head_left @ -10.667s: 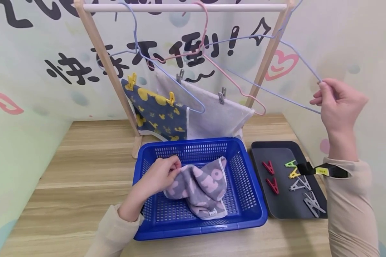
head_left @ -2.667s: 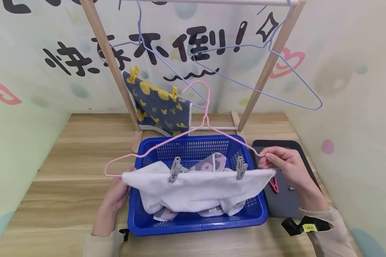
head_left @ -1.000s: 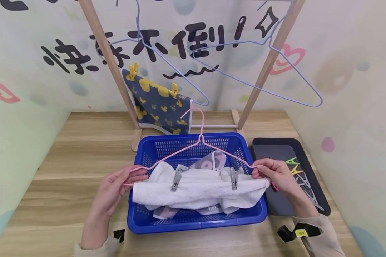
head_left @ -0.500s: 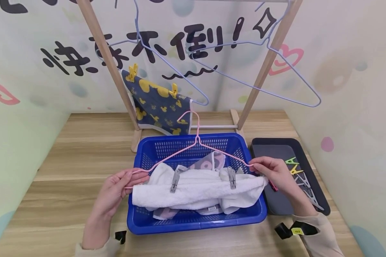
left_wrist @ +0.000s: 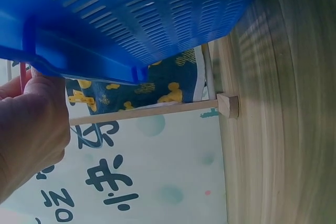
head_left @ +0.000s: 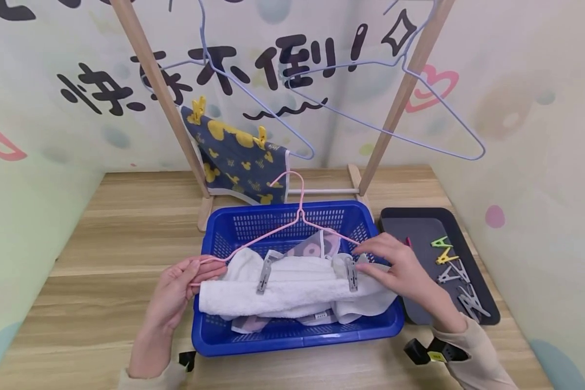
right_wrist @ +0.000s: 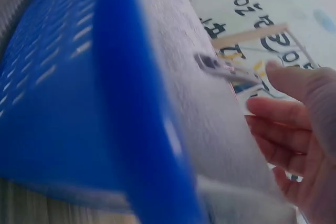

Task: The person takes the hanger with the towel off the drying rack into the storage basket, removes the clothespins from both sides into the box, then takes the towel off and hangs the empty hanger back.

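My left hand point(head_left: 173, 290) grips the left end of a pink wire hanger point(head_left: 301, 197), held over a blue basket. Clipped to its bottom bar is a white towel point(head_left: 283, 299), by a left grey clothespin point(head_left: 264, 275) and a right grey clothespin point(head_left: 352, 274). My right hand point(head_left: 402, 271) is at the right clothespin, thumb and fingers spread. The right wrist view shows the fingertips apart beside that clothespin point(right_wrist: 226, 71). Under the white towel lies a grey-and-pink patterned towel point(head_left: 304, 249), partly hidden.
The blue basket point(head_left: 297, 342) stands on a wooden table. Right of it, a dark tray point(head_left: 429, 227) holds several coloured clothespins. Behind, a wooden rack point(head_left: 397, 103) carries blue hangers; a navy towel point(head_left: 239, 162) with yellow clothespins hangs there.
The white towel and pink hanger came off the rack to above the basket. In the last half second my right hand let go of the hanger's right end and moved left to the right clothespin.
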